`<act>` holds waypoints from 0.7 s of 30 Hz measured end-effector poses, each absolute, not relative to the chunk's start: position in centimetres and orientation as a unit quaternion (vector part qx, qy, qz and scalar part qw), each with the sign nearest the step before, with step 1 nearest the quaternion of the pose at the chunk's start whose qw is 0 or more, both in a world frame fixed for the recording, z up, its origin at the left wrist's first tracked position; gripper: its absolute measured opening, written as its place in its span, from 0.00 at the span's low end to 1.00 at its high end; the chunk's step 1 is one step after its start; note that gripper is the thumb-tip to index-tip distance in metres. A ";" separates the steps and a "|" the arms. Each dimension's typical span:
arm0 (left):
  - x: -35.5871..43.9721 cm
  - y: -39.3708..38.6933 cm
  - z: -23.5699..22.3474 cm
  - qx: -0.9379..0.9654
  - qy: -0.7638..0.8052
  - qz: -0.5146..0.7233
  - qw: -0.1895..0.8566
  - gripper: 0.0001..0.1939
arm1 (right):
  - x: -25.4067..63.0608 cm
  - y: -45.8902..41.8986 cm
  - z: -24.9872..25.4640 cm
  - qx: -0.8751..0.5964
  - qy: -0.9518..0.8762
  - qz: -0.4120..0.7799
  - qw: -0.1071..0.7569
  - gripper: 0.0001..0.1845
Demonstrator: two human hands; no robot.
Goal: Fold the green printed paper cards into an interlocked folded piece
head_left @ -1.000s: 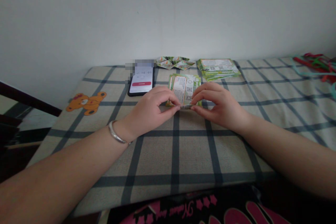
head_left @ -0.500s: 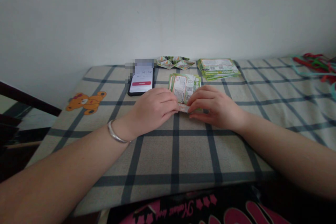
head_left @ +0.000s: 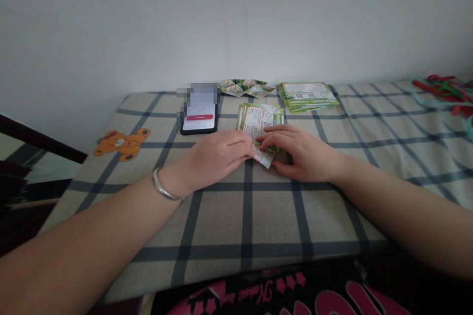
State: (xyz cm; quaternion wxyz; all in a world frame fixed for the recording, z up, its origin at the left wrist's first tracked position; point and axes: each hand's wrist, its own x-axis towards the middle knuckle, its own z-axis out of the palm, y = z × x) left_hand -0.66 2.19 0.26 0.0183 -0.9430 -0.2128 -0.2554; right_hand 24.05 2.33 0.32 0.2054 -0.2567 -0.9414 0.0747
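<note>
A small printed slip [head_left: 264, 159] was found at the near edge of a stack of flat green-and-white papers [head_left: 254, 120], above the checked worktop [head_left: 221, 226]. Its left end was pinched between the thumb and fingers of the left hand [head_left: 229, 150]. At the right hand [head_left: 297, 153], thumb and fingers were parted, with the fingertips set against the slip — no firm grip was evident there.

Progress was judged partial. A group of folded pointed pieces [head_left: 247, 88] was noted as finished or nearly so, laid near the wall beside the phone [head_left: 200, 115]. The slip was assessed as under folding, its final form not reached. The near stack and a second stack [head_left: 309, 96], farther back to the right, were seen flat — apparently unworked. How many papers were left could not be counted.
</note>
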 end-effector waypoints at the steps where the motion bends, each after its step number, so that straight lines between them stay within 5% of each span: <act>1: -0.7 2.2 0.2 -0.941 -0.215 -0.262 0.010 0.07 | 24.1 2.3 0.3 -0.259 -0.940 0.068 0.209 0.17; 14: -0.8 2.5 -0.4 -0.946 -0.218 -0.239 -0.040 0.05 | 24.4 2.6 0.2 -0.221 -0.948 0.096 0.208 0.14; 21: -0.6 2.5 -0.2 -0.953 -0.207 -0.207 0.073 0.06 | 24.4 2.6 0.0 -0.246 -0.945 0.119 0.180 0.10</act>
